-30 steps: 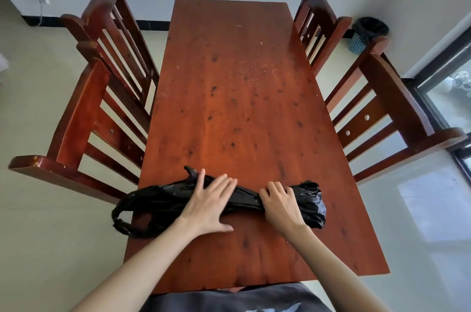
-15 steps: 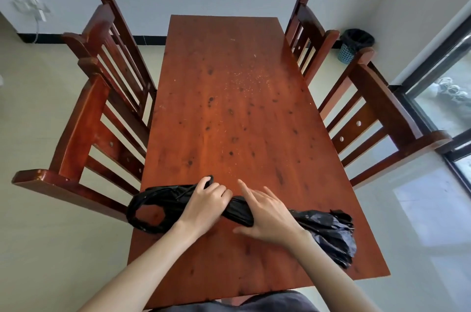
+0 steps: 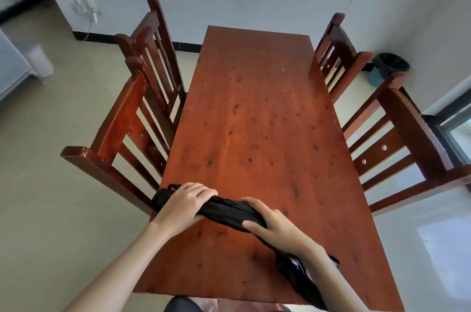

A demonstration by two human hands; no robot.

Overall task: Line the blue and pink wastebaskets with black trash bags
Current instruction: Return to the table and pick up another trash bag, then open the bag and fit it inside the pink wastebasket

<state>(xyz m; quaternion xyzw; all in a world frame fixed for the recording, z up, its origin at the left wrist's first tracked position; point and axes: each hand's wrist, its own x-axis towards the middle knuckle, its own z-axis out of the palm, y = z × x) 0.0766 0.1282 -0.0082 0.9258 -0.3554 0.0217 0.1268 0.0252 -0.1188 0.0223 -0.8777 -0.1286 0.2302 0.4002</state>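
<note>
Both hands have closed round the black trash bag bundle point(image 3: 229, 211) since a second ago, when the left palm lay flat on it and the bundle stretched straight across the near edge of the tabletop point(image 3: 254, 120). Now it lies slanted, its left end by the table's left edge and its right end trailing down past the near right corner, where the plastic flares out loose and glossy. The head has also tipped up, so more wall and floor show.

The left hand point(image 3: 183, 206) has its fingers curled over the top of the bundle near the left end. The right hand point(image 3: 274, 226) wraps the middle, fingers over the top and thumb underneath.

Thin film like this should weigh almost nothing, hold no shape and slide easily against itself, so a grip round the whole roll moves everything at once. To free one bag, a pinch on a single loose edge or on the looped end by the left hand looks the better hold.

A blue wastebasket point(image 3: 383, 72) stands on the floor in the far right corner, behind the chairs point(image 3: 397, 138), with dark plastic already showing at its rim. No pink one is in view.
</note>
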